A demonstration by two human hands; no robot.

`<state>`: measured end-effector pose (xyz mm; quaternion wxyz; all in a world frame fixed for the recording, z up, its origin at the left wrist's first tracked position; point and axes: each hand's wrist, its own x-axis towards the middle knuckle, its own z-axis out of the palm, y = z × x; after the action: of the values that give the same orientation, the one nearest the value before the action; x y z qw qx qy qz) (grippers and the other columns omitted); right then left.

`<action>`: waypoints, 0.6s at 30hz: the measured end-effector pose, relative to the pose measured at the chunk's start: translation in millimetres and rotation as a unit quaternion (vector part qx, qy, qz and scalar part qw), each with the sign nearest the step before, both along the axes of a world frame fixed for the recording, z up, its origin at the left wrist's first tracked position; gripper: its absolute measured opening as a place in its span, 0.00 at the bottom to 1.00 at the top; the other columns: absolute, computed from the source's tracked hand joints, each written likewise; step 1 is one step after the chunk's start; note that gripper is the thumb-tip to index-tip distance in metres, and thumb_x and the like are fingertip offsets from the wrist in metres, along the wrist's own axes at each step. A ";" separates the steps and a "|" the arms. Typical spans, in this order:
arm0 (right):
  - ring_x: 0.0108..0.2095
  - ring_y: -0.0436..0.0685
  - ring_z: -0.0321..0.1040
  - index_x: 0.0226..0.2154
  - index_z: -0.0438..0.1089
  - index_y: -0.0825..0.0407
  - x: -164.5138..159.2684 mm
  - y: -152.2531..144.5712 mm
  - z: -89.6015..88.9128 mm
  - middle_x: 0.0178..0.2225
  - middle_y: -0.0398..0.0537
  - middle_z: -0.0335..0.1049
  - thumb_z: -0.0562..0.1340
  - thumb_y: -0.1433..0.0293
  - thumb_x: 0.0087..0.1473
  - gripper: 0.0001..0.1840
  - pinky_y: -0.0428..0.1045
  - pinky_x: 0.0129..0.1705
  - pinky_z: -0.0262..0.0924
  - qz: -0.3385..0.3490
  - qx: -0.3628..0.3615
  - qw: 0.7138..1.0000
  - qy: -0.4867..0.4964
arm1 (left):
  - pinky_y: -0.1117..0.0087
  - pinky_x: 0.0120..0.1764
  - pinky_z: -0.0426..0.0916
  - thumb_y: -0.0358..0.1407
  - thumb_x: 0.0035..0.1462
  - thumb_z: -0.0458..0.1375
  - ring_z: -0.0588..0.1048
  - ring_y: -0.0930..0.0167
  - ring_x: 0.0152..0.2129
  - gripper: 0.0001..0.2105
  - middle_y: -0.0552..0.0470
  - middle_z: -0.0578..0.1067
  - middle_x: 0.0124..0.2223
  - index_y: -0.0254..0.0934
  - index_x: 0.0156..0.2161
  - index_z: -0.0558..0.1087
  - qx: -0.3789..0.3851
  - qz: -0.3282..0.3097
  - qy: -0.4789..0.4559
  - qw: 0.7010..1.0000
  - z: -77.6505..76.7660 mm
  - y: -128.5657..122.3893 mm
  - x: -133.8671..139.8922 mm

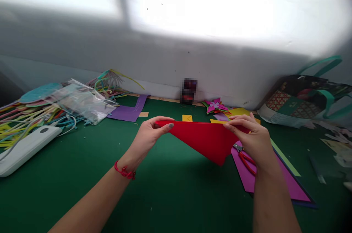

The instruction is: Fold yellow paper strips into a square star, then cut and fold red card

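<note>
A folded sheet of red paper (205, 139) is held up above the green tabletop, its fold along the top and a corner hanging down. My left hand (155, 130) pinches the left end of the fold between thumb and fingers. At the right end, my right hand (251, 134) grips the paper the same way. Red-handled scissors (246, 161) lie just below my right hand, on a stack of magenta paper (286, 178). Part of the scissors and of the stack is hidden behind my right hand and wrist.
Colourful strips (55, 110), a clear plastic bag (85, 101) and a white power strip (30, 148) lie at left. Purple paper (126, 112), a small yellow paper piece (187, 118) and paper flowers (216, 105) sit near the wall. A patterned bag (291, 101) stands at right.
</note>
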<state>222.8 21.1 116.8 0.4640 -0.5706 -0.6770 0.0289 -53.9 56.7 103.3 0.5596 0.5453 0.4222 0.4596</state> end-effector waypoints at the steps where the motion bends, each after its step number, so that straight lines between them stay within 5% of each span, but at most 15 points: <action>1: 0.37 0.57 0.68 0.24 0.71 0.46 -0.2 -0.4 0.5 0.29 0.40 0.70 0.63 0.63 0.46 0.06 0.63 0.58 0.36 0.002 -0.005 1.000 0.005 | 0.70 0.36 0.68 0.43 0.45 0.62 0.74 0.67 0.35 0.14 0.49 0.77 0.36 0.38 0.37 0.74 0.003 0.004 -0.002 1.000 -0.2 -0.1 0.4; 8: 0.35 0.57 0.68 0.22 0.70 0.46 1.1 -2.6 2.9 0.29 0.40 0.70 0.63 0.62 0.46 0.07 0.63 0.57 0.37 -0.001 -0.016 1.000 0.011 | 0.71 0.35 0.70 0.41 0.46 0.61 0.75 0.67 0.33 0.12 0.49 0.77 0.35 0.37 0.36 0.74 0.021 0.006 -0.019 1.000 -0.9 -1.3 0.9; 18: 0.34 0.55 0.66 0.24 0.71 0.46 14.8 -4.4 0.2 0.29 0.40 0.69 0.64 0.64 0.45 0.05 0.60 0.57 0.40 -0.007 0.003 0.999 0.033 | 0.64 0.46 0.67 0.43 0.58 0.49 0.70 0.63 0.46 0.19 0.46 0.72 0.48 0.37 0.52 0.66 0.041 -0.088 -0.078 0.992 6.1 -8.7 1.9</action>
<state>237.6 16.7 117.0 0.4877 -0.5727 -0.6576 0.0425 -51.9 48.1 109.4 0.6067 0.5651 0.3082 0.4665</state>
